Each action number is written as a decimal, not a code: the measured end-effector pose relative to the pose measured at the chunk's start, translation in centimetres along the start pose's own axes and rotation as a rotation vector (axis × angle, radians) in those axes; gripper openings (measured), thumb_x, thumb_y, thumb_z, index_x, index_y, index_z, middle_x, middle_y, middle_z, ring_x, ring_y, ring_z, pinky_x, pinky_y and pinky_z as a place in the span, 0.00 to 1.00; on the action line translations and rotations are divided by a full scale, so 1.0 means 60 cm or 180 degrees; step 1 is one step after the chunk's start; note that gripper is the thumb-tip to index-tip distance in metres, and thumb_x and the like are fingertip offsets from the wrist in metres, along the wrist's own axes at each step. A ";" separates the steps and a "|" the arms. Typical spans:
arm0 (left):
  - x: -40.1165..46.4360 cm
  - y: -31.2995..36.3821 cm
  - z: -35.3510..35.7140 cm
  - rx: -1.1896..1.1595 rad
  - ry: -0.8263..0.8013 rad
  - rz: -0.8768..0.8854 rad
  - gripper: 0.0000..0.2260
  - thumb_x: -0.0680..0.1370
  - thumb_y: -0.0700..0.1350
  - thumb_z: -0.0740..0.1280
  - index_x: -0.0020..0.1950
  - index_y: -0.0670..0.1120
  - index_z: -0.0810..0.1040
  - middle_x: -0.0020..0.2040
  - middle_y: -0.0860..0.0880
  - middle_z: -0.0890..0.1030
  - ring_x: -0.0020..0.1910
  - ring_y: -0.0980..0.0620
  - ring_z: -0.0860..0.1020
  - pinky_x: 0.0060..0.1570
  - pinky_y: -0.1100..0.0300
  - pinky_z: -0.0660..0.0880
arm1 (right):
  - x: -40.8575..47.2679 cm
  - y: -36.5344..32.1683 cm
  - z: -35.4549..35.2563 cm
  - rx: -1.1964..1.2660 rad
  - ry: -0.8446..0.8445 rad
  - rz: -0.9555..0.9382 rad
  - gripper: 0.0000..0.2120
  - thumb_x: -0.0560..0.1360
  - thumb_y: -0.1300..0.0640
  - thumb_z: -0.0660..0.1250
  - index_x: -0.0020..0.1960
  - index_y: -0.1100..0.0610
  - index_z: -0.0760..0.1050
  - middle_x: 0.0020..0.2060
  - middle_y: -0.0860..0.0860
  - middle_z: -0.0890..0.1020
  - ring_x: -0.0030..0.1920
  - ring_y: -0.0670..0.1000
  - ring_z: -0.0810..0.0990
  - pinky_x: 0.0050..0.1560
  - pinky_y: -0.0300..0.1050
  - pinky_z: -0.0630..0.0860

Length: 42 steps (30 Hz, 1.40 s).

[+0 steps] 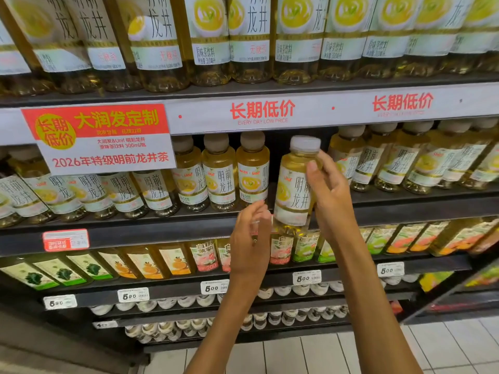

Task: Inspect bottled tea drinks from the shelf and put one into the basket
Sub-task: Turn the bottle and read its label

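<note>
A clear bottle of yellow tea (294,184) with a white cap and a white label stands out in front of the middle shelf, slightly tilted. My right hand (332,195) grips it from the right side, thumb near the neck. My left hand (249,233) is raised just left of the bottle's base, fingers loosely bent, apart from the bottle and holding nothing. A gap in the row shows behind the held bottle. No basket is in view.
Rows of the same tea bottles (220,174) fill the middle shelf and the shelf above. A red and white promotion sign (102,139) hangs at the left. Lower shelves hold fruit-tea bottles (172,261) and price tags (306,278). White floor tiles (351,352) lie below.
</note>
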<state>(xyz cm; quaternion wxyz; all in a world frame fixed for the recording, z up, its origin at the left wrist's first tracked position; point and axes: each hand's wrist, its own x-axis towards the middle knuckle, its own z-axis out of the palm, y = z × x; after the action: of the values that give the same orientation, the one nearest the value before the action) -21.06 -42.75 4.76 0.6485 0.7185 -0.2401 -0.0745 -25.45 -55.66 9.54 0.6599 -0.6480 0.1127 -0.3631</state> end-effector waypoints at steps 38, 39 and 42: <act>-0.063 0.075 -0.054 -0.0677 -0.0648 -0.0908 0.22 0.76 0.59 0.53 0.51 0.46 0.81 0.50 0.44 0.84 0.53 0.48 0.82 0.60 0.44 0.74 | -0.075 -0.093 0.031 0.0694 -0.0433 -0.0010 0.12 0.75 0.55 0.68 0.57 0.55 0.77 0.45 0.50 0.84 0.50 0.49 0.83 0.47 0.40 0.79; -0.065 0.075 -0.050 -0.0641 -0.0714 -0.0735 0.21 0.76 0.60 0.55 0.52 0.48 0.80 0.51 0.45 0.84 0.53 0.49 0.81 0.59 0.46 0.75 | -0.075 -0.094 0.032 0.0602 -0.0363 -0.0005 0.14 0.74 0.53 0.68 0.59 0.56 0.77 0.46 0.50 0.84 0.50 0.49 0.83 0.47 0.40 0.79; -0.073 0.069 -0.040 -0.0794 -0.0790 -0.0557 0.20 0.75 0.64 0.55 0.54 0.55 0.79 0.54 0.49 0.84 0.55 0.51 0.81 0.56 0.54 0.77 | -0.074 -0.093 0.031 0.0366 -0.0466 0.0103 0.16 0.75 0.47 0.65 0.60 0.51 0.76 0.52 0.51 0.84 0.54 0.48 0.82 0.52 0.44 0.80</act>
<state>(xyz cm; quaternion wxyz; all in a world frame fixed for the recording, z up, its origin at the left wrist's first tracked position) -24.92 -38.87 8.25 0.6890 0.6359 -0.2438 -0.2478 -29.30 -50.84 13.60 0.7083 -0.6319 0.0537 -0.3100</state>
